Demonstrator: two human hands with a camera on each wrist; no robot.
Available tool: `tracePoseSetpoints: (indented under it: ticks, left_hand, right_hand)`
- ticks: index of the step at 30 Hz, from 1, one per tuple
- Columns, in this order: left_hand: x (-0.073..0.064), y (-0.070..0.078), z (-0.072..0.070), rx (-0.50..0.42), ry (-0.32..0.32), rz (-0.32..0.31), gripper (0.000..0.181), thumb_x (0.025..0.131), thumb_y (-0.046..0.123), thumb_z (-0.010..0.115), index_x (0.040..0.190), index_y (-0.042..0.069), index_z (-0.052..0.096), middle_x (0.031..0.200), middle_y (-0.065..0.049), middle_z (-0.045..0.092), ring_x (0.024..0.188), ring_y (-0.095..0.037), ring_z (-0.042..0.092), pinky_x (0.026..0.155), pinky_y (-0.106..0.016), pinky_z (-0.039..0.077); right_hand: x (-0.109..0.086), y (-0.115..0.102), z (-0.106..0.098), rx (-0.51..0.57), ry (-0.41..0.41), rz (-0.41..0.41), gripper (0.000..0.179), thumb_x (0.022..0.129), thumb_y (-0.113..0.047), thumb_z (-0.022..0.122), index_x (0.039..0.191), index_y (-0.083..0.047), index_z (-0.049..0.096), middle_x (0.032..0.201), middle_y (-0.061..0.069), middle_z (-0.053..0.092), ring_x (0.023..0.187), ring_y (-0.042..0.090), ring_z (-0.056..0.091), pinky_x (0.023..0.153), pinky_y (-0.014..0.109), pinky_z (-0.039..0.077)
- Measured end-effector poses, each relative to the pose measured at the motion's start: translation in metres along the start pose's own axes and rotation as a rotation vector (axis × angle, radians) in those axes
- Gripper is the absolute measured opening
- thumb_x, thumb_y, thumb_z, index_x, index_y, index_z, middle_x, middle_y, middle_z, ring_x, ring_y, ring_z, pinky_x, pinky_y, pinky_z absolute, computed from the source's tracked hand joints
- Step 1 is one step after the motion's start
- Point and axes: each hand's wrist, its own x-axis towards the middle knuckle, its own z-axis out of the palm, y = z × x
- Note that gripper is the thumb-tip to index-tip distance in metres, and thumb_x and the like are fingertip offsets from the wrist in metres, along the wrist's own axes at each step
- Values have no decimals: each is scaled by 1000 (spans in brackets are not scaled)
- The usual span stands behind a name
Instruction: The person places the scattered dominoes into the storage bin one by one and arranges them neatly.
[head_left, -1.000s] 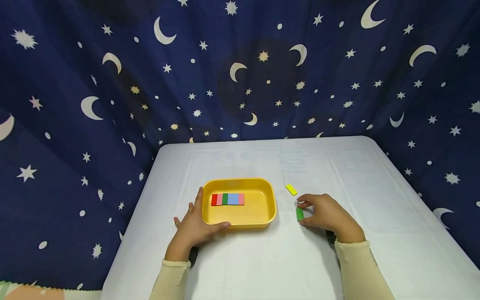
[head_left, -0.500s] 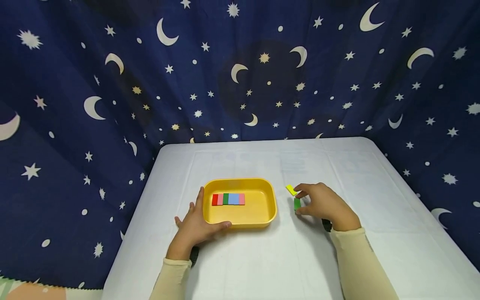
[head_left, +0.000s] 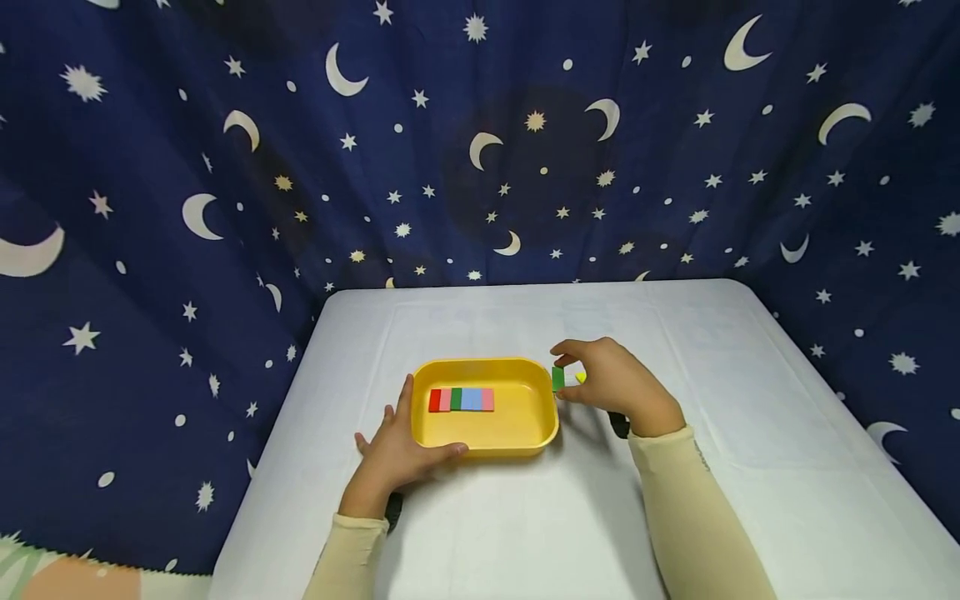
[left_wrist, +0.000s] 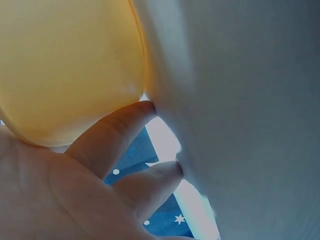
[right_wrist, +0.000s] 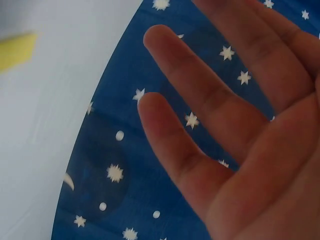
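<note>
A yellow tray sits on the table with a row of flat rectangular blocks lying in it side by side: red, pink, green, light blue and pink. My left hand rests against the tray's left side, fingers extended along it and thumb reaching along the front wall. In the left wrist view, two fingers touch near the tray's outer wall. My right hand pinches a green block between thumb and fingertip, upright right at the tray's right rim; the right wrist view hides this block.
A yellow block lies on the white-covered table, mostly hidden behind my right hand. A dark blue curtain with moons and stars hangs around the table's back and sides.
My right hand has carried the green block up and left from the table to the tray's right rim, passing in front of the yellow block. My left hand stays on the tray.
</note>
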Motion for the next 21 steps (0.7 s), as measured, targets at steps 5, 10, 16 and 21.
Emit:
tracePoseSetpoints:
  ticks: [5, 10, 16, 21]
  left_hand:
    - [0, 1, -1, 2, 10, 1, 156, 51, 97, 76, 171, 35, -2, 163, -13, 45, 156, -44, 27, 107, -89, 0]
    - [1, 1, -1, 3, 16, -4, 154, 53, 93, 80, 171, 35, -1, 162, -12, 47, 155, -46, 28, 107, -89, 2]
    - [1, 1, 0, -1, 13, -3, 152, 56, 89, 83, 171, 36, -2, 161, -12, 48, 155, -45, 28, 107, -89, 0]
    - [0, 2, 0, 8, 20, -3, 152, 56, 90, 81, 171, 36, -2, 161, -12, 48, 155, -45, 29, 107, -89, 1]
  right_hand:
    - [15, -15, 8, -8, 6, -40, 59, 81, -26, 92, 134, -18, 69, 116, -4, 77, 112, 22, 68, 100, 48, 53]
    - [28, -29, 21, 3, -18, -74, 56, 83, -27, 91, 134, -15, 70, 116, -5, 77, 113, 25, 68, 103, 49, 52]
    - [42, -44, 34, 16, -27, -124, 56, 83, -29, 90, 134, -13, 71, 115, -4, 77, 112, 29, 69, 103, 48, 52]
    - [54, -55, 43, 32, -25, -152, 55, 83, -29, 91, 133, -15, 72, 115, -5, 77, 112, 28, 69, 103, 46, 52]
